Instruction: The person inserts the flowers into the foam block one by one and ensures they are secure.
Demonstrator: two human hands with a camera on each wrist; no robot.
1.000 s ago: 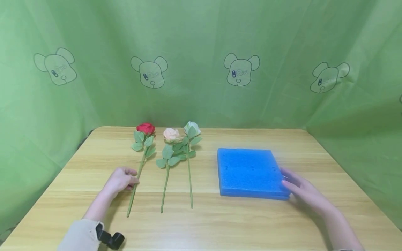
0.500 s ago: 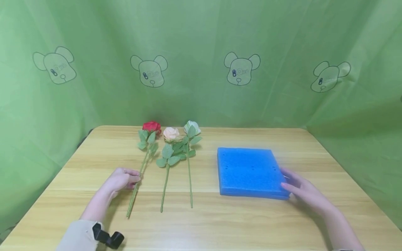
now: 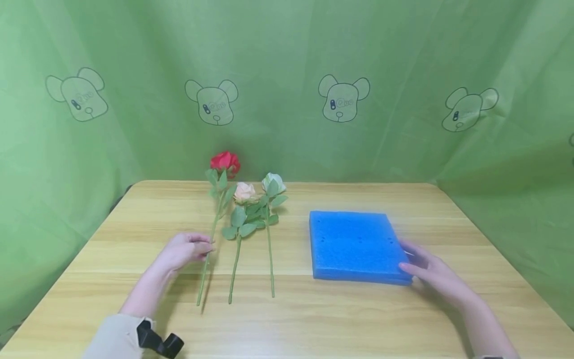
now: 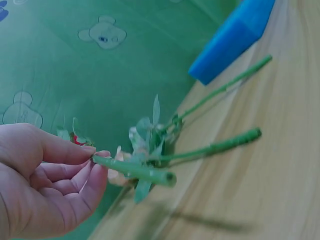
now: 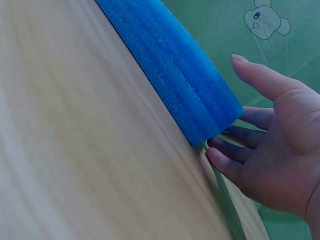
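My left hand [image 3: 185,251] pinches the green stem of a red rose [image 3: 225,161] between thumb and fingertips. The rose is raised off the table, bloom tilted up and away. In the left wrist view, its stem end [image 4: 142,172] points toward the camera. To its right lie a pink rose [image 3: 244,193] and a white rose [image 3: 273,183], their leaves overlapping. My right hand [image 3: 432,273] is at the right edge of a blue foam block [image 3: 358,244] with small holes in its top. In the right wrist view its fingers reach the block's side, and the thumb stands apart.
A light wooden table [image 3: 287,324] carries everything. Green cloth [image 3: 278,139] printed with bear heads hangs behind and at both sides. A black wrist mount [image 3: 159,340] sits on the left sleeve, near the table.
The left hand has lifted the red rose off the table and carried it a little right and forward. The right hand and foam block stay almost in place.
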